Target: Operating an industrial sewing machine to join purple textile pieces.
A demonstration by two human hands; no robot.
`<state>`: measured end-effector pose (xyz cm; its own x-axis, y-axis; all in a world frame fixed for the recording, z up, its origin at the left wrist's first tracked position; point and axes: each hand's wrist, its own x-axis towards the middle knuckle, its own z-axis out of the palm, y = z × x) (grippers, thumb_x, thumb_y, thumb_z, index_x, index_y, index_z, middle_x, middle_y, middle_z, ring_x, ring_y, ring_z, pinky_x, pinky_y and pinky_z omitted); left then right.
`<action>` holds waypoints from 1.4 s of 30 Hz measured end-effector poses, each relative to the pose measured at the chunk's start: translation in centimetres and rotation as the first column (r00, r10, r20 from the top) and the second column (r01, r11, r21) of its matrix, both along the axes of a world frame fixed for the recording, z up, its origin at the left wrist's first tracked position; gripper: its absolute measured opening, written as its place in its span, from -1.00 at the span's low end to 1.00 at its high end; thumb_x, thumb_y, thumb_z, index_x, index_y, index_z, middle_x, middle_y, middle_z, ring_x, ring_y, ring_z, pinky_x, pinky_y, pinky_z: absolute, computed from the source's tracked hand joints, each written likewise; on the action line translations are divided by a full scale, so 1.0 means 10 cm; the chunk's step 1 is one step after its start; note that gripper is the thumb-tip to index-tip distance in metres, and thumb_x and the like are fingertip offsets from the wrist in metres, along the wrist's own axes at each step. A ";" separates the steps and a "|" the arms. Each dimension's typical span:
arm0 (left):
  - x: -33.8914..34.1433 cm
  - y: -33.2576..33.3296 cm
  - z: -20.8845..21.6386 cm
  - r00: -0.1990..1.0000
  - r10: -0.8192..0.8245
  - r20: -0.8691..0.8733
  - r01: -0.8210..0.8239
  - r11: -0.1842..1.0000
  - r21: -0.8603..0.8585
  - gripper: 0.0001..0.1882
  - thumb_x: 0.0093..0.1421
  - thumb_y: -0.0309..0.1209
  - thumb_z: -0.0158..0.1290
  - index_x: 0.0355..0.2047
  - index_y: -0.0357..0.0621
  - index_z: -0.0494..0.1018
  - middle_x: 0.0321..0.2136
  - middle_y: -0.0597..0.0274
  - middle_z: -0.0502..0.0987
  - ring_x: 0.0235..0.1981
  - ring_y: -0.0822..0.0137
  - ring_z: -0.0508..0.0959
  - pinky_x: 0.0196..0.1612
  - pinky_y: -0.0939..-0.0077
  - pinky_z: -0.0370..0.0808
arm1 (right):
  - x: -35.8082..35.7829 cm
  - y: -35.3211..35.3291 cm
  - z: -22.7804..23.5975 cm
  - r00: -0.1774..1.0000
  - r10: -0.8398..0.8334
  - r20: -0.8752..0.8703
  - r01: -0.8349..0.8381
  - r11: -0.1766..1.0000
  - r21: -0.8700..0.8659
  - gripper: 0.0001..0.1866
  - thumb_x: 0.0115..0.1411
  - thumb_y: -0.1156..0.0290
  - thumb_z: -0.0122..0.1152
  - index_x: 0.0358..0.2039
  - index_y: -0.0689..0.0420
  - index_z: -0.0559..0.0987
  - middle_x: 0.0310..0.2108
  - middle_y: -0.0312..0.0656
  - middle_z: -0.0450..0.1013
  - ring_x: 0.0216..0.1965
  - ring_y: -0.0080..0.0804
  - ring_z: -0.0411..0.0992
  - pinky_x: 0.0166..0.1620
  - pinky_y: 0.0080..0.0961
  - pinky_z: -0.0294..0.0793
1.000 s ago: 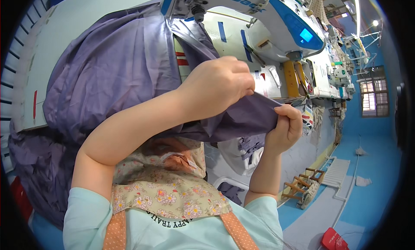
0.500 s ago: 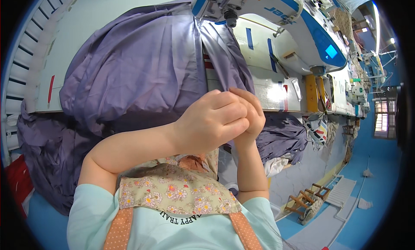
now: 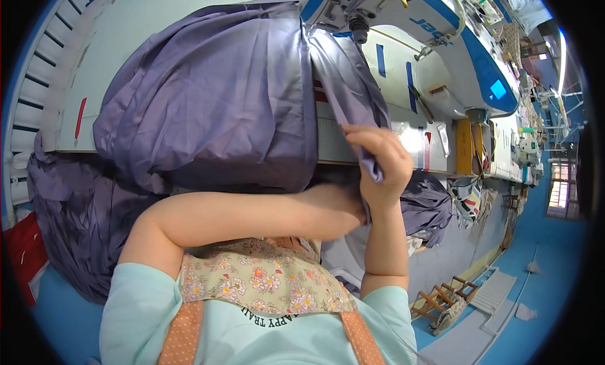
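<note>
Purple fabric (image 3: pixel 220 94) lies gathered across the sewing table and runs up under the head of a white and blue sewing machine (image 3: pixel 441 46). A narrower strip of it comes down from the needle area toward me on the right. My right hand (image 3: pixel 386 160) is closed on this strip, with a folded end poking out below the fingers. My left forearm reaches across my body. The left hand (image 3: pixel 343 201) is blurred, and its fingers are hidden behind my right wrist, so what they touch cannot be made out.
More purple fabric (image 3: pixel 69 220) hangs off the table at left, and another bunch (image 3: pixel 428 207) hangs at right. Dark scissors or snips (image 3: pixel 421 103) lie by the machine, near a yellow holder (image 3: pixel 465 144). A wooden stool (image 3: pixel 441 299) stands on the floor at right.
My hands were together in front of the table edge. Now the left has dropped behind the right wrist, and the right has shifted rightward, with the fabric strip visible in it. The whole view has shifted slightly.
</note>
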<state>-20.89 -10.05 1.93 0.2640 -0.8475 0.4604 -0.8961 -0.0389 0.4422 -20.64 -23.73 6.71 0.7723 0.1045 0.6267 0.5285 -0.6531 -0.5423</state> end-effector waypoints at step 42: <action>0.98 0.86 -0.04 0.995 0.036 0.088 -0.029 0.996 -0.079 -0.77 -0.13 -0.55 0.18 -0.39 -0.18 0.48 -0.28 0.21 0.49 -0.17 0.13 0.51 -0.10 0.28 0.52 | 0.01 0.14 -0.53 0.970 0.177 -0.165 -0.179 0.984 0.002 -0.67 -0.21 0.64 0.22 -0.32 0.19 0.59 -0.22 -0.15 0.62 -0.08 -0.12 0.60 -0.08 -0.25 0.56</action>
